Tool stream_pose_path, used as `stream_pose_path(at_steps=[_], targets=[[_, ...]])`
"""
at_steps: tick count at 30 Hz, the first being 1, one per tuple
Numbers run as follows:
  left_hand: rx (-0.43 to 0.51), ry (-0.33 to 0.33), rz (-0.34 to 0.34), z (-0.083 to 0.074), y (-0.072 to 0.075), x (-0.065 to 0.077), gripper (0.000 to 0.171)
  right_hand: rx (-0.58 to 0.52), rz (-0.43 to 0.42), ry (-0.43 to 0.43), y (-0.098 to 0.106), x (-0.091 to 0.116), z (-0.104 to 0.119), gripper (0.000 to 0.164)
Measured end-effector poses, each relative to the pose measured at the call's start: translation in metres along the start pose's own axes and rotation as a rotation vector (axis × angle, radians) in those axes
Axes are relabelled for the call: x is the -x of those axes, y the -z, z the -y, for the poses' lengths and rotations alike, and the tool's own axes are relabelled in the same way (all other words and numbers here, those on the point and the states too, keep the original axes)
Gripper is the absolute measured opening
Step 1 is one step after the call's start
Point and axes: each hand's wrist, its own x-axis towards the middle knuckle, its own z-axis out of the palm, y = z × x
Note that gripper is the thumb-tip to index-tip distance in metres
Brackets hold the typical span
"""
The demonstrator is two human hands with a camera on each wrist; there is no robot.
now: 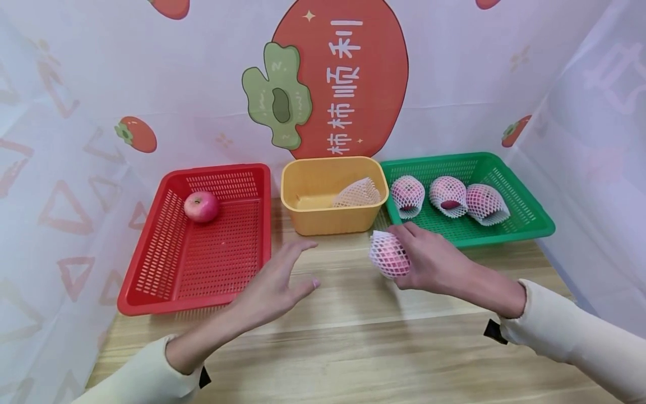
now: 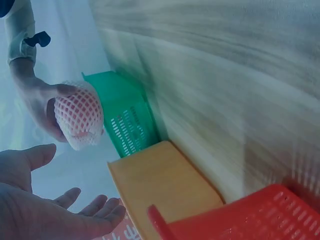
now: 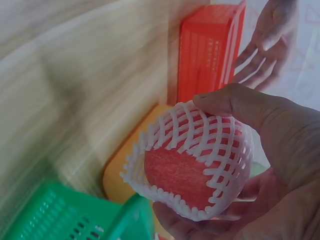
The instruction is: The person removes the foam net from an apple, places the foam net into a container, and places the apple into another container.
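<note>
My right hand (image 1: 434, 259) grips an apple (image 1: 390, 255) wrapped in a white foam net, held up over the table in front of the yellow and green baskets. In the right wrist view, red skin of the apple (image 3: 177, 175) shows through the net's open end, with thumb on one side and fingers on the other. My left hand (image 1: 272, 283) is held out over the table by the red basket (image 1: 194, 307), its thumb and fingers spread apart and holding nothing. One bare apple (image 1: 201, 206) lies in the red basket.
A yellow basket (image 1: 335, 220) at the back middle holds an empty foam net (image 1: 357, 193). Right of it, a green basket (image 1: 525, 230) contains three net-wrapped apples (image 1: 448, 196). Behind them stands a printed cloth backdrop (image 1: 202, 73), and cloth walls flank the wooden table (image 1: 348, 359).
</note>
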Motion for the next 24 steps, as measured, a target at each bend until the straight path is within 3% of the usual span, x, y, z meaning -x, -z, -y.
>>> stream_pose_path(at_steps=[5, 12, 17, 24], targets=[[0.027, -0.022, 0.017, 0.001, -0.012, 0.003, 0.064, -0.007, 0.019, 0.014, -0.009, 0.003, 0.010, 0.092], [0.050, 0.005, 0.044, 0.007, -0.027, 0.006, 0.062, -0.003, 0.029, 0.068, -0.024, 0.007, 0.018, 0.093], [0.027, 0.010, 0.045, 0.014, -0.037, 0.008, 0.057, 0.013, 0.070, 0.065, -0.033, 0.008, 0.019, 0.093], [0.084, -0.008, 0.055, 0.024, -0.050, 0.008, 0.052, -0.007, 0.093, 0.064, -0.047, 0.011, 0.018, 0.090]])
